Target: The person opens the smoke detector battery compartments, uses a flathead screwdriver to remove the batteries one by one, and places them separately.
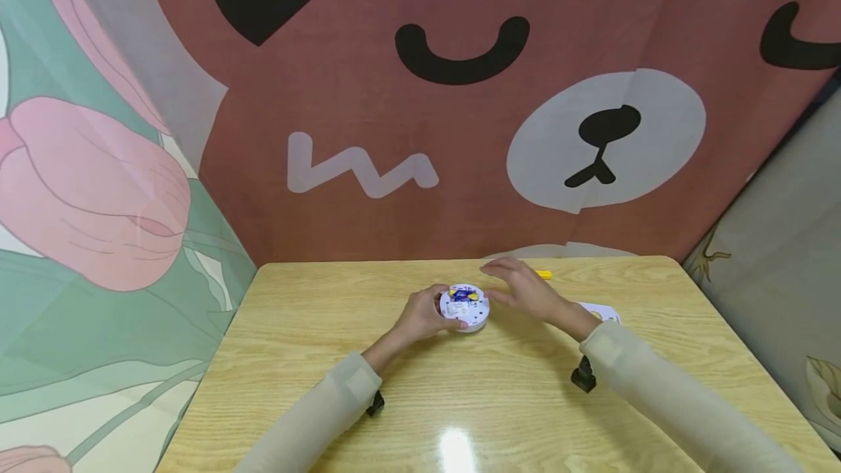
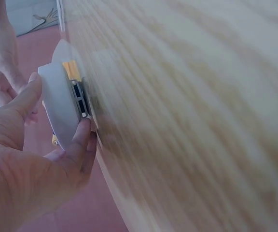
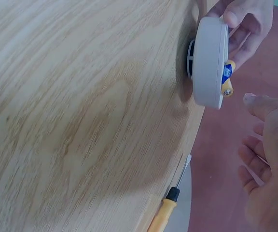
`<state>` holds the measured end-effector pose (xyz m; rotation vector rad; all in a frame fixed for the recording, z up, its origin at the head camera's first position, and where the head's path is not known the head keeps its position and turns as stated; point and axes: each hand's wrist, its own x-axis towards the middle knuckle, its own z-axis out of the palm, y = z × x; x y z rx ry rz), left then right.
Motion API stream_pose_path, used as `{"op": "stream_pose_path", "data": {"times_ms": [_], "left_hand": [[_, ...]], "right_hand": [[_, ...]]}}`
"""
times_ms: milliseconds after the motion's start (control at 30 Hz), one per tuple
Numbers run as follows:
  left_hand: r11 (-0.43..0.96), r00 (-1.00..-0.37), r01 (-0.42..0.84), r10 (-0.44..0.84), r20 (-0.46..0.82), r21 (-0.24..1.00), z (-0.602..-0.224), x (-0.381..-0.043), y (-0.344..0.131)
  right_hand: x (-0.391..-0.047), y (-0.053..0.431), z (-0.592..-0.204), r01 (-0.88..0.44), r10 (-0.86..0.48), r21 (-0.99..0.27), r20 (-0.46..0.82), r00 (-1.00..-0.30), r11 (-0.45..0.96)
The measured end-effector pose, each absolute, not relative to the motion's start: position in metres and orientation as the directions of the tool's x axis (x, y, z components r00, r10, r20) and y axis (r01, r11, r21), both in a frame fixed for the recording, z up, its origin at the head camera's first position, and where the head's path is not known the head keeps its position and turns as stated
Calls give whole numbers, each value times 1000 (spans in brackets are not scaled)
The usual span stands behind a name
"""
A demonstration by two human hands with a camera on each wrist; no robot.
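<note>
Round white device [image 1: 465,312] in left hand [image 1: 422,315].
Left fingers curled on its rim; right hand [image 1: 531,296] near, fingers parted, holding nothing. Yellow-handled screwdriver [image 3: 165,210] on counter [image 1: 499,407].

Along the wood-grain table's [image 1: 460,385] far edge, right of its middle, lies a yellow-handled screwdriver [image 3: 173,194] with a black collar and metal shaft. Toward the far right corner sits a flat white piece [image 1: 604,311], partly hidden. Beyond the far edge hangs a reddish-brown cloth [image 1: 453,119] printed with a sleepy bear; past the left edge, a green cloth [image 1: 98,199] with pink flowers; past the right edge, a greyish cloth [image 1: 778,254]
</note>
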<state>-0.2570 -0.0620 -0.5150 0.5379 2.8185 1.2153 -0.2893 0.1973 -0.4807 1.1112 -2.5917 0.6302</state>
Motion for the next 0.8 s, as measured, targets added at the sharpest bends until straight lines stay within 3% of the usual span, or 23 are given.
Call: {"op": "stream_pose_path", "data": {"times_ms": [200,800], "left_hand": [[613,-936,304,335,109,730,-514,-256,-63],[587,-928,326,347,134,741,-516,-255,-64]], "right_hand": [[-286,188,-481,-763,-645,-266,414,-642,588],[-274,165,-486,-770,-680,-252,364,-637,586]]}}
